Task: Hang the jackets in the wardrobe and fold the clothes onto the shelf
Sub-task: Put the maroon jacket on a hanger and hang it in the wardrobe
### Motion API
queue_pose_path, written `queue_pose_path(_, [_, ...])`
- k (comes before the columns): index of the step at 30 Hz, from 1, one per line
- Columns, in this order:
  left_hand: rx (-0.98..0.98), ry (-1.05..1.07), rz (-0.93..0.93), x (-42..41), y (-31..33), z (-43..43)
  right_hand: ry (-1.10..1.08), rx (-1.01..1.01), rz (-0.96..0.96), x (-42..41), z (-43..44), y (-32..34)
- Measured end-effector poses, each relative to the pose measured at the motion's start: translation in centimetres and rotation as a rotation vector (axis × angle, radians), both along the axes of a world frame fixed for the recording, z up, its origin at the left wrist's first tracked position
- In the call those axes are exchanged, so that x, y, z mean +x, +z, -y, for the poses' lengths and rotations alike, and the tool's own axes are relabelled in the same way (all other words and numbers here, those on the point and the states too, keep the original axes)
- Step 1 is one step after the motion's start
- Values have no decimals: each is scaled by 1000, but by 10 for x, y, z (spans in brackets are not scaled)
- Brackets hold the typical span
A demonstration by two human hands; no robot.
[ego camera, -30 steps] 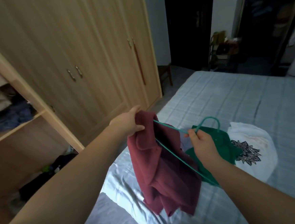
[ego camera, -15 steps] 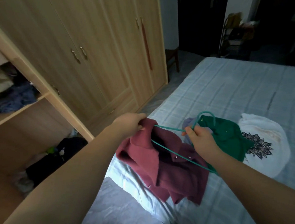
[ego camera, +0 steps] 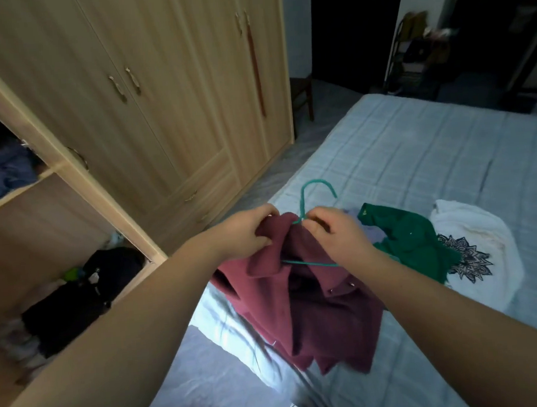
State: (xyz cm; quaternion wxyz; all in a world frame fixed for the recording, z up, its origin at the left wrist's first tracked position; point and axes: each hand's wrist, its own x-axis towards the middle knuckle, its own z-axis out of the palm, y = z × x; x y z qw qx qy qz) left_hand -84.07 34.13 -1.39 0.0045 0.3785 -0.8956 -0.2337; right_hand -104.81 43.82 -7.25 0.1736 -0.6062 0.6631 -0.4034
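Fingers (ego camera: 265, 240) of my left hand (ego camera: 244, 234) grip jacket (ego camera: 316, 302) collar; right hand (ego camera: 333, 230) pinches hanger (ego camera: 306, 206) neck. Step: hangering. Next: seat shoulders, carry to wardrobe (ego camera: 155, 83).

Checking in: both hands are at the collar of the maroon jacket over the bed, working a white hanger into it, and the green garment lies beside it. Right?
Not quite: the hanger is teal green, not white, as the head view shows. The rest holds: the left hand and right hand grip the maroon jacket at its collar over the bed, and the green garment lies beside it.
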Motion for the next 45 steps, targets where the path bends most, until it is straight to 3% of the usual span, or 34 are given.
queue_pose_path(3, [-90,14,-126,5,9,23,-159,-202,-164,-15,-4,0])
queue_pose_path(6, [-180,-37,-182,-6,26,44,-325,-323,-98,-19,-24,-3])
queue_pose_path(9, [-254,-92,-194,-28,49,57,-330,-364,-101,-18,-45,-18])
queue_pose_path(12, [-278,-141,-247,-54,74,59,-326,-203,-35,-18,-53,-41])
queue_pose_path(17, [-313,-264,-355,-99,115,45,-457,152,425,-38,-37,-57])
queue_pose_path(25, [-303,-444,-483,-158,166,14,-666,310,326,-98,-36,-36])
queue_pose_path(32, [-244,-582,-527,-204,182,-13,-556,347,259,-122,-61,-21])
queue_pose_path(38, [-202,-593,-564,-231,199,-11,-902,86,257,-180,-120,24])
queue_pose_path(42, [-186,-606,-609,-239,201,0,-876,-79,341,-216,-161,64])
queue_pose_path(45, [-146,-613,-628,-240,202,8,-788,-155,554,-232,-183,83])
